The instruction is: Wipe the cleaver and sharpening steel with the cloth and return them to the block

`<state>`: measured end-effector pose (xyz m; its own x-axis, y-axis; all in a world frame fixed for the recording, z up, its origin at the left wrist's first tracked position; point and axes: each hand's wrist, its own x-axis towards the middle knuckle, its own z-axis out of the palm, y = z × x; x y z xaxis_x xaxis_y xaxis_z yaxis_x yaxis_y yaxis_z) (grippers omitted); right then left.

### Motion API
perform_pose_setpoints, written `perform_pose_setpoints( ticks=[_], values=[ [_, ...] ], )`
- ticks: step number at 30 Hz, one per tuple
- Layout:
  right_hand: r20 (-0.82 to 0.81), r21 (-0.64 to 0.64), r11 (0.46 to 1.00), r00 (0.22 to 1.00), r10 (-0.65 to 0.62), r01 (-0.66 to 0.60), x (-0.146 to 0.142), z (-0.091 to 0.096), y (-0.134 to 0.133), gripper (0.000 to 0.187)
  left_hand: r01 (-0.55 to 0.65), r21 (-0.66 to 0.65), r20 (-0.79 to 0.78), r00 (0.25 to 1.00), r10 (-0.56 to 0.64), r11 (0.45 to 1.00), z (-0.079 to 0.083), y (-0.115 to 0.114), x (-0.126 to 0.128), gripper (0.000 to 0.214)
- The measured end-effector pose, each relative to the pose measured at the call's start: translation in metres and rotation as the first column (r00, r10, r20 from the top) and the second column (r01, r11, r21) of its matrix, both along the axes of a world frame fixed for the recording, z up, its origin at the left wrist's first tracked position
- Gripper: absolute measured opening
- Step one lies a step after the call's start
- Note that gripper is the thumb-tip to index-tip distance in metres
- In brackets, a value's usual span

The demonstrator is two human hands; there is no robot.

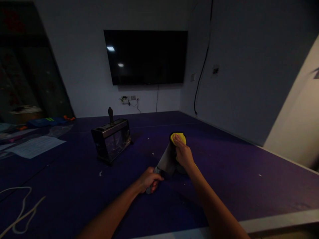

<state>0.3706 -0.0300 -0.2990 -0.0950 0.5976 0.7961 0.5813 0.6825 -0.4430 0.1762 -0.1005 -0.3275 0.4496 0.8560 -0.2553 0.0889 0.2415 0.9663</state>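
Observation:
My left hand [150,180] is closed around the grey patterned handle of a broad-bladed kitchen knife, which looks like a cleaver. Its wide blade [164,161] slants up and away to the right, above the purple tabletop. My right hand [183,154] presses a yellow and dark cloth [181,136] against the far part of the blade. The cloth hides the blade's tip, and more of it hangs below that hand. To the left of both hands stands a knife block [113,139] with a dark frame and see-through sides. A single black handle [110,114] sticks up from its top.
Papers [37,146] and clear plastic lie on the purple table [239,179] at the left. A white cord [23,212] loops at the near left. Small white scraps are scattered about. A television [149,58] hangs on the far wall, and a black cable [203,68] runs down the right wall.

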Motion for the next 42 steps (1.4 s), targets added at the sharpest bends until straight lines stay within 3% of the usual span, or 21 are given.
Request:
perform_pose_setpoints(
  ticks=[7,17,21,29,33,36,39,42],
  values=[
    [0.065,0.003,1.0,0.998,-0.007,0.007,-0.012,-0.006,-0.002,0.063,-0.07,0.02,-0.005,0.998,0.07,0.997,-0.001,-0.003,0.002,0.024],
    [0.336,-0.156,0.964,0.906,0.258,-0.217,-0.065,-0.015,-0.027,0.066,-0.265,-0.132,0.192,0.939,0.286,0.955,-0.005,0.006,0.001,0.026],
    [0.364,-0.164,0.936,0.863,0.351,-0.312,-0.073,-0.012,-0.032,0.064,-0.345,-0.138,0.257,0.893,0.37,0.928,-0.004,0.011,-0.002,0.026],
    [0.31,-0.062,0.956,0.905,0.293,-0.288,-0.07,-0.014,-0.027,0.059,-0.478,-0.056,0.432,0.78,0.453,0.876,0.01,0.015,-0.008,0.03],
    [0.296,-0.136,0.979,0.937,0.184,-0.149,-0.06,-0.022,-0.022,0.055,-0.569,0.092,0.49,0.74,0.461,0.817,0.032,0.012,-0.021,0.032],
    [0.273,-0.184,0.982,0.958,0.093,-0.043,-0.051,-0.025,-0.018,0.05,-0.634,0.288,0.394,0.762,0.515,0.718,0.06,0.014,-0.041,0.033],
    [0.245,-0.177,0.984,0.969,0.021,0.023,-0.046,-0.024,-0.016,0.049,-0.631,0.526,0.187,0.74,0.647,0.57,0.105,0.019,-0.066,0.033],
    [0.242,-0.149,0.987,0.97,-0.013,0.051,-0.045,-0.022,-0.016,0.049,-0.595,0.661,0.095,0.671,0.736,0.457,0.168,0.021,-0.093,0.028]
  ],
)
